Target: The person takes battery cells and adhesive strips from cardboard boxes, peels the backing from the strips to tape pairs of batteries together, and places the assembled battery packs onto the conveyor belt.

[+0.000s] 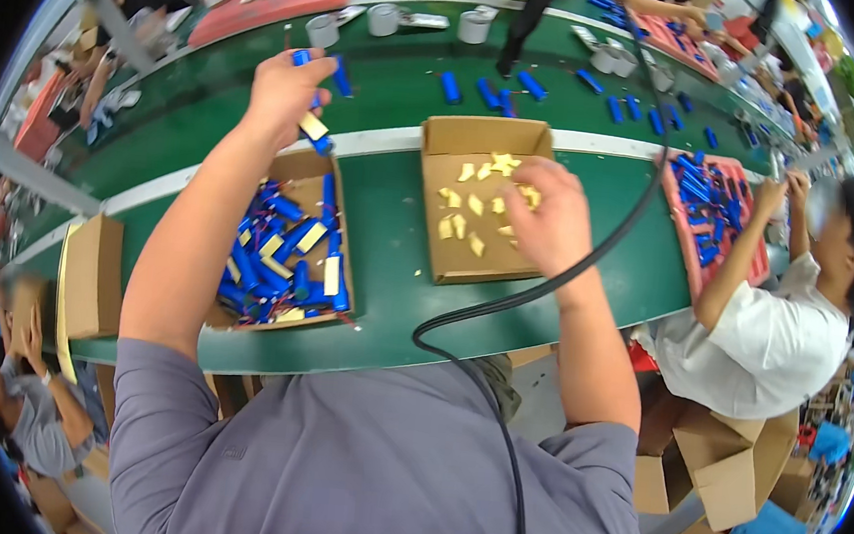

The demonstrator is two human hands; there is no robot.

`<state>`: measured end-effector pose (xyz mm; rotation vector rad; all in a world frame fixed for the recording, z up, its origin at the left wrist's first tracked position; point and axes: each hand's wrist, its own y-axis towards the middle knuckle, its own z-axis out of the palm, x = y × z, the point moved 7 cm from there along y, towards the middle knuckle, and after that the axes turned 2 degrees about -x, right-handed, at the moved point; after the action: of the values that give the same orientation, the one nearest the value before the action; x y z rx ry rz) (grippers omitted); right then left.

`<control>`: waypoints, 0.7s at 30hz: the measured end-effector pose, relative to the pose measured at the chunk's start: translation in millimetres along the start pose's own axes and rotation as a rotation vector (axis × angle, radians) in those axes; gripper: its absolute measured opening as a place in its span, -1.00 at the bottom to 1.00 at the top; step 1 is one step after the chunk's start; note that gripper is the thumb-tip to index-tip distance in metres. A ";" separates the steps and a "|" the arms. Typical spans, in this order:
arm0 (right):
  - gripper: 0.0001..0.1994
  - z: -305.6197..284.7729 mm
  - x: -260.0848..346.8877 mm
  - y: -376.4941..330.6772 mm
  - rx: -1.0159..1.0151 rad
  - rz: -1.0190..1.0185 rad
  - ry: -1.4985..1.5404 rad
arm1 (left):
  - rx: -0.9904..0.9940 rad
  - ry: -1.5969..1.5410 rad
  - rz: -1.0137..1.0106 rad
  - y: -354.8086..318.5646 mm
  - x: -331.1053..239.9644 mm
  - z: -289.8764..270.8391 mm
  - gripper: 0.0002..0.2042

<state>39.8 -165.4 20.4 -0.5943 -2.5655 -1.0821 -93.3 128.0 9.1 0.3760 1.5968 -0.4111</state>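
Note:
My left hand (285, 100) is raised at the belt's near edge, closed around blue wrapped battery packs. One blue end shows above the fingers. Below the palm hangs a blue battery pack (321, 143) with a pale yellow piece on it. Beneath that hand stands a cardboard box (346, 251) full of blue battery packs (272, 255), several bearing yellow pieces and thin red wires. Over a shallow cardboard box (448, 133), my right hand (556, 222) reaches down among small yellow pieces (476, 205). Its thumb and fingers are apart, with yellow showing between them.
A black cable (504, 308) hangs across my right forearm side. Along the green belt (391, 83) lie blue packs and white cylindrical parts (474, 27). A pink tray (742, 217) of blue packs stands at right beside a co-worker (759, 313). Another carton (93, 276) stands left.

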 end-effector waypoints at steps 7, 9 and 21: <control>-0.73 33.9 43.7 -1.4 0.246 0.404 0.833 | 0.143 -0.291 -0.052 -59.8 -25.7 36.2 -0.84; -0.69 48.6 71.5 0.9 0.343 0.453 1.020 | 0.148 -0.325 -0.014 -90.6 -33.8 45.6 -0.84; -0.60 61.0 114.9 -2.6 0.457 0.509 1.255 | 0.286 -0.916 -0.083 -116.5 -36.5 1.4 -0.81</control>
<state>-68.1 -92.8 25.6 -0.2546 -1.3509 -0.3966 -145.2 25.2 49.7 0.2731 0.6604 -0.7496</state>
